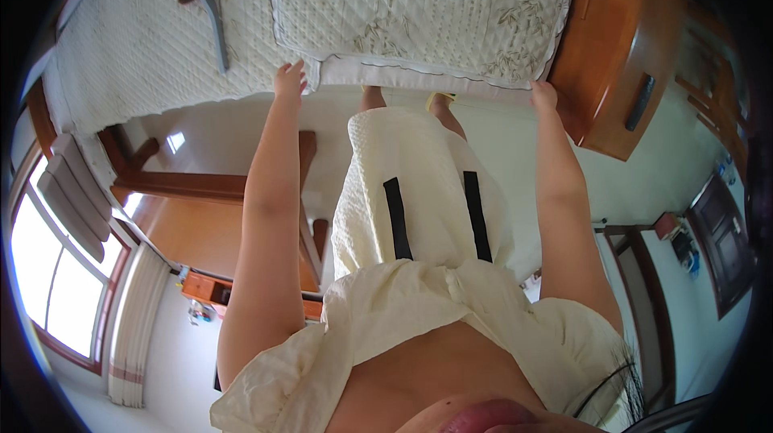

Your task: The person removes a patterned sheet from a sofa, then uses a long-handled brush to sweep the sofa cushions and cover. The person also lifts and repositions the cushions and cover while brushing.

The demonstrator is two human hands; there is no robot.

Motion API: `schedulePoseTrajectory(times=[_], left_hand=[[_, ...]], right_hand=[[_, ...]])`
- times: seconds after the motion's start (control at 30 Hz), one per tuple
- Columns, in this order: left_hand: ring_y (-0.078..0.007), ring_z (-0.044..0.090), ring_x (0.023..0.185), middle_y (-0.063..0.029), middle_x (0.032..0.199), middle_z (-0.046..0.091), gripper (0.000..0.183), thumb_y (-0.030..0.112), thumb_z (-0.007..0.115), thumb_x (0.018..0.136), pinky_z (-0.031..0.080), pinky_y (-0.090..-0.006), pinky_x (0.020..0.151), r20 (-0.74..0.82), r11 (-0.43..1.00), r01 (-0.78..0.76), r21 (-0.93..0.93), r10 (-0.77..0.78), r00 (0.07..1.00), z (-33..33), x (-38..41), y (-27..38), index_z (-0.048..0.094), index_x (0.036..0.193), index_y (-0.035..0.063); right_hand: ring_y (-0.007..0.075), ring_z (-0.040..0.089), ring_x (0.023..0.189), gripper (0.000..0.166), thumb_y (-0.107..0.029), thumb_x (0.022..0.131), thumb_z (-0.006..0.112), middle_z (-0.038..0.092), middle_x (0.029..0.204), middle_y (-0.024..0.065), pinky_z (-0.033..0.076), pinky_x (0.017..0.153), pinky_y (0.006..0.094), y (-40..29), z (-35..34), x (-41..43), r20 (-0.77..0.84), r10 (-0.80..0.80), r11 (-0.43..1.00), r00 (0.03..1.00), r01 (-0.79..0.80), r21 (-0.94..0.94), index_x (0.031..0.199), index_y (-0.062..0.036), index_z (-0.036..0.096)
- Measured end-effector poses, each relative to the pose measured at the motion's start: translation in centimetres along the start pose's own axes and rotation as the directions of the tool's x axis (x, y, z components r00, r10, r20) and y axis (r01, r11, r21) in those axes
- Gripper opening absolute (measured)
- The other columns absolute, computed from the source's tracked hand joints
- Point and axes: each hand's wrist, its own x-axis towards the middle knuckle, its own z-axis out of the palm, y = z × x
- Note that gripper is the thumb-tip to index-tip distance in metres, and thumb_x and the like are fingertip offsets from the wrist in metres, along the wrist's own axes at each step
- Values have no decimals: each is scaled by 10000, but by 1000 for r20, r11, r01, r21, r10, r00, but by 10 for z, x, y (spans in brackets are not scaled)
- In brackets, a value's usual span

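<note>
A white quilted cover point(447, 16) with a leaf pattern lies across the seat in front of me, its piped front edge running between my hands. My right hand point(544, 96) pinches the cover's front right corner, close beside the wooden armrest point(595, 64). At the cover's front left corner, my left hand point(291, 78) hovers or rests with its fingers apart; whether it touches the fabric is unclear. A second quilted cover point(151, 52) extends to the left. On it lies a brush point(211, 16) with a grey handle and brown bristles. A pale cushion edge point(416, 75) shows under the front hem.
Behind my left arm stands a wooden table point(181, 182). The armrest's end bears a dark handle point(640, 102). A grey cushioned seat back point(75, 197) and a curtain point(136, 324) are by the window at left. A dark door point(721, 239) is at far right.
</note>
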Motion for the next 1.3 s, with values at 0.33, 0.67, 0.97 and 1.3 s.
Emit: schedulePoseTrajectory(times=[0.33,0.67,0.97,1.3], left_hand=[[-144,499,695,-11,768,497,219,193,633,759,392,-349,695,-62,692,109,-713,-217,974,84,14,-19,485,896,108],[-108,460,535,6,628,475,160,124,634,746,412,-278,540,-92,801,5,-598,-74,993,88,25,-32,480,764,82],[-85,495,554,16,661,506,127,130,630,747,427,-211,512,-225,894,-6,-447,-106,969,77,11,-89,510,720,100],[-81,521,621,30,673,520,118,142,630,753,428,-208,580,-173,929,-38,-369,-29,984,69,2,-86,522,720,109]], right_hand=[[168,488,620,266,-215,713,675,481,733,51,435,530,281,-17,31,29,297,521,396,800,-535,747,859,-98,485],[148,457,718,163,-171,744,634,500,823,37,397,552,294,-23,35,29,26,457,697,889,-376,611,859,-107,539],[169,510,663,131,-96,748,606,525,778,63,454,563,286,-14,28,11,26,251,704,968,-200,681,823,-24,525],[158,476,505,153,-123,716,595,505,659,48,401,425,232,35,44,26,-61,211,929,976,-181,324,765,-9,505]])
